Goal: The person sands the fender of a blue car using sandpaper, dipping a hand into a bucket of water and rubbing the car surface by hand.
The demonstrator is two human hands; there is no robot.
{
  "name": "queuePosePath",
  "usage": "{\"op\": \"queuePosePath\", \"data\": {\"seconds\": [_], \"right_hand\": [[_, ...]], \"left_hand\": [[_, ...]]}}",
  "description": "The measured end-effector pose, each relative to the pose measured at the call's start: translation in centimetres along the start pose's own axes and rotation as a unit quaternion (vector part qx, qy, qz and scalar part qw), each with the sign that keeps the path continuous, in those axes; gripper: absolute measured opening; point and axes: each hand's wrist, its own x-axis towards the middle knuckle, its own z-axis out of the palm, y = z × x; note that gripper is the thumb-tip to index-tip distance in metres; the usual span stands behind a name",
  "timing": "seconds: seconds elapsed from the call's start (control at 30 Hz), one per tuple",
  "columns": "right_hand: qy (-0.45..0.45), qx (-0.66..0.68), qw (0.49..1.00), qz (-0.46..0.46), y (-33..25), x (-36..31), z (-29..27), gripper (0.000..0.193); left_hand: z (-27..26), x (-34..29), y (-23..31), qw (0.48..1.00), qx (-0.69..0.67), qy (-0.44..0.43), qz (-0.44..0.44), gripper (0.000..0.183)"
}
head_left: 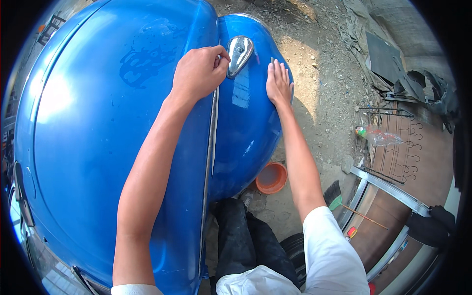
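A blue car's rounded fender (246, 132) and hood (108, 108) lie under my hands. My left hand (199, 71) is closed beside the chrome teardrop-shaped lamp housing (241, 53) on top of the fender. Its curled fingertips meet the housing's left edge, and whatever they pinch, if anything, is hidden. Farther right, my right hand (279, 83) rests flat on the fender's outer curve with its fingers stretched out. A small dark bit shows at its fingertips, too small to name. Wet-looking streaks mark the hood and the paint just below the housing.
An orange bucket (271, 178) of cloudy liquid stands on the ground near my feet. To the right are a green broom (335, 201), a black wire rack with hooks (393, 142) and a clear plastic bottle (381, 136). A tire (294, 248) lies by my legs.
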Motion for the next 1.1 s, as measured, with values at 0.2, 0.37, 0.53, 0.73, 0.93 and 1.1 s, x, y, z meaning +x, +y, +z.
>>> {"op": "queuePosePath", "data": {"seconds": [0.2, 0.37, 0.53, 0.73, 0.93, 1.1], "right_hand": [[-0.026, -0.105, 0.952, -0.285, -2.3, -11.4, 3.5, 0.068], [0.044, -0.021, 0.990, -0.132, 3.2, -10.1, 1.1, 0.062], [0.058, -0.087, 0.980, -0.171, -2.3, -11.2, 3.5, 0.065], [0.013, -0.064, 0.986, -0.154, 2.9, -15.6, 2.7, 0.064], [0.043, -0.097, 0.965, -0.239, -4.1, -15.3, 5.0, 0.062], [-0.063, -0.161, 0.942, -0.289, 2.0, -21.7, 4.9, 0.059]], "left_hand": [[-0.4, -1.2, -2.6, 1.000, 0.012, 0.007, -0.003, 0.020], [-0.3, 0.0, -0.4, 1.000, 0.006, 0.012, 0.003, 0.020], [0.0, -0.6, -1.6, 1.000, 0.014, 0.007, 0.005, 0.021], [0.1, -0.7, -1.0, 0.999, 0.019, 0.028, -0.006, 0.023], [-0.5, -0.8, -2.1, 1.000, 0.022, -0.003, -0.007, 0.022], [0.1, -0.7, -1.7, 1.000, 0.026, 0.013, -0.004, 0.022]]}}
